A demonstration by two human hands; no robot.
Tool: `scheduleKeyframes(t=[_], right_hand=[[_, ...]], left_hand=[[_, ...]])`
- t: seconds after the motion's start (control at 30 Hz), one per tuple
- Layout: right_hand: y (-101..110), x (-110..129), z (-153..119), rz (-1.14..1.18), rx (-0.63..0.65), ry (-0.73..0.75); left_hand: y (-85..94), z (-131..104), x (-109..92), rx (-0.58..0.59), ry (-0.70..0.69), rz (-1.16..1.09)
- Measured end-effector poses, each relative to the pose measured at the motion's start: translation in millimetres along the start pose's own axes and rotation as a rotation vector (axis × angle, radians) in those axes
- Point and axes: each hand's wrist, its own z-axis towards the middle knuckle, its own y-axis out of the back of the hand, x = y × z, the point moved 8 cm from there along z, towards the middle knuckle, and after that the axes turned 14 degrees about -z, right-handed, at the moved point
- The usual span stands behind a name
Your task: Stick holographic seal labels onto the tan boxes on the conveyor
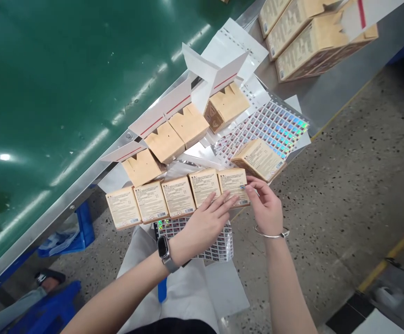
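Note:
Several tan boxes with printed labels stand in a slanting row, from the leftmost box (123, 208) to the rightmost box (232, 181). My left hand (207, 222) lies with fingers spread over the two boxes at the row's right end. My right hand (265, 206) is at the right edge of the rightmost box, thumb and forefinger pinched on a small shiny sticker (243, 186). Under my left forearm is a sheet of small stickers (219, 246). A larger holographic sticker sheet (278, 123) lies beyond, with a tilted labelled box (260, 159) on its near edge.
Open-flapped boxes (167, 142) stand behind the row, beside a green conveyor surface (66, 69) with a metal rim. Larger boxes (306, 46) are at the upper right. Blue stools and a person's foot (50, 278) show at lower left.

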Motion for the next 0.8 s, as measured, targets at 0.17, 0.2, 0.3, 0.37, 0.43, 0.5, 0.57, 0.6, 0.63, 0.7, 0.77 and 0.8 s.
scheduleKeyframes(t=[0.17, 0.2, 0.3, 0.37, 0.43, 0.5, 0.57, 0.6, 0.63, 0.7, 0.77, 0.8], right_hand=[[-2.0, 2.7, 0.8, -0.032, 0.020, 0.003], [-2.2, 2.7, 0.6, -0.043, 0.010, 0.001], [-3.4, 0.9, -0.5, -0.058, -0.034, -0.016], [-4.4, -0.1, -1.4, -0.060, -0.058, -0.020], [-4.7, 0.6, -2.4, -0.068, -0.075, -0.011], [-4.0, 3.3, -3.3, -0.086, -0.085, 0.006], [-3.0, 8.3, -4.2, -0.130, -0.098, 0.033], [-2.8, 11.5, -4.6, -0.165, -0.111, 0.051], [-2.6, 14.9, -5.1, -0.207, -0.132, 0.069], [-2.2, 20.7, -6.4, -0.284, -0.210, 0.096], [-1.5, 21.8, -7.8, -0.309, -0.306, 0.083], [-0.6, 19.5, -8.2, -0.291, -0.346, 0.053]], left_hand=[[0.0, -0.2, -0.9, -0.007, 0.008, -0.030], [-0.2, -0.1, -0.8, -0.012, 0.006, -0.037], [-0.6, 0.1, -0.2, -0.029, 0.002, -0.053], [-0.8, 0.1, 0.2, -0.032, 0.002, -0.056], [-0.7, 0.3, 0.2, -0.031, 0.003, -0.053], [-0.2, 0.4, -0.1, -0.027, 0.005, -0.048], [0.4, 0.6, -0.2, -0.027, 0.010, -0.045], [0.5, 0.6, -0.1, -0.029, 0.012, -0.046], [0.5, 0.6, 0.0, -0.032, 0.014, -0.048], [-0.4, 0.6, 0.7, -0.037, 0.017, -0.054], [-2.4, 1.2, 2.1, -0.039, 0.021, -0.063], [-3.4, 1.9, 2.9, -0.040, 0.022, -0.069]])
